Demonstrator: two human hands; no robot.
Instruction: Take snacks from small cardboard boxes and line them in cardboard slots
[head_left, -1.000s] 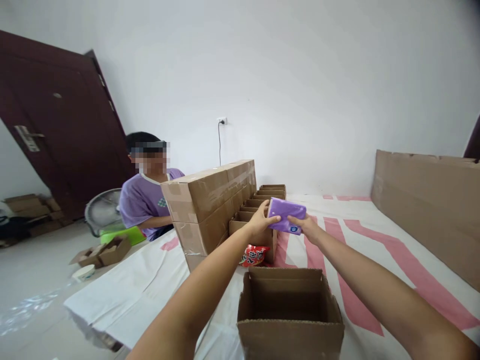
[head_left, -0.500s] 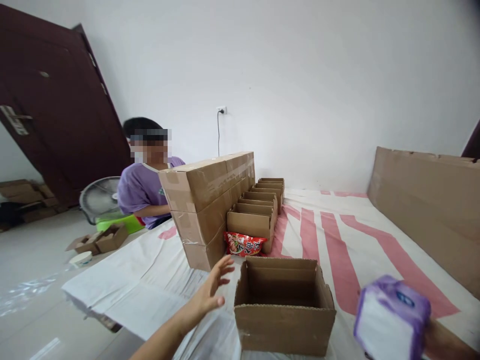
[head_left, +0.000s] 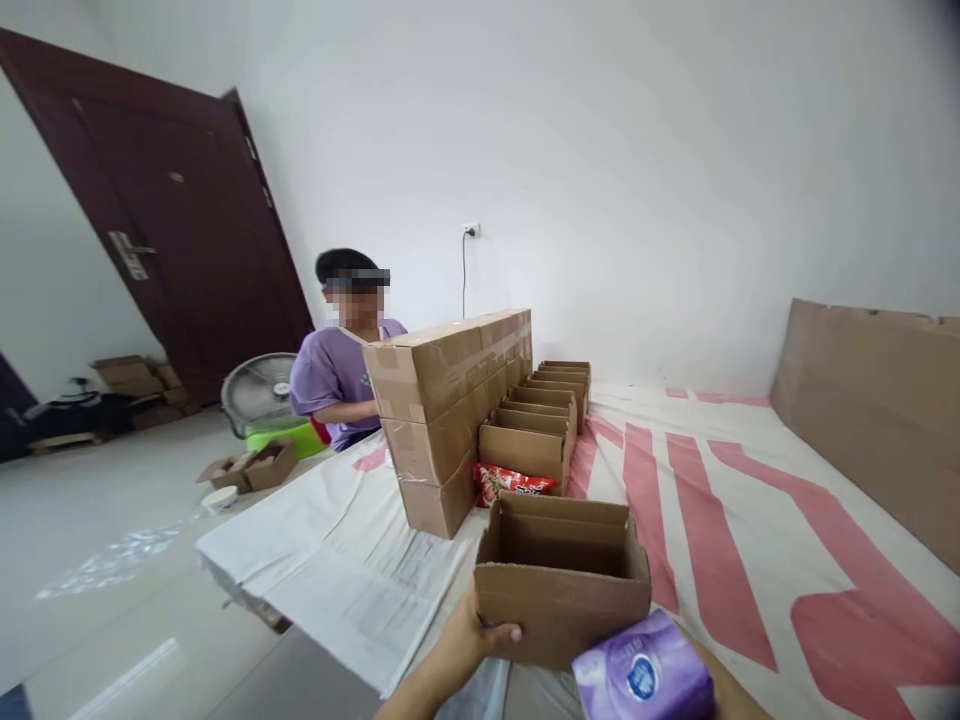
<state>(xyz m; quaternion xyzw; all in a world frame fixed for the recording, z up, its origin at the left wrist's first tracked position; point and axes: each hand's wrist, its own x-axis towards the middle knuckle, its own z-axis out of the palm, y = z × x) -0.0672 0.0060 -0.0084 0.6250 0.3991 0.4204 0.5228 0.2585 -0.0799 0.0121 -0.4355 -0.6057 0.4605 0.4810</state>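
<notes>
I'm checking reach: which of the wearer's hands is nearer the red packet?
Left. The left hand holds the near left corner of the open box; the red packet lies beyond that box. The right hand, hidden behind the purple pack, is farther off to the right.

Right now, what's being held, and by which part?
The left hand grips the box by its near left corner. The pack hides the right fingers, so that hold can't be told.
</notes>
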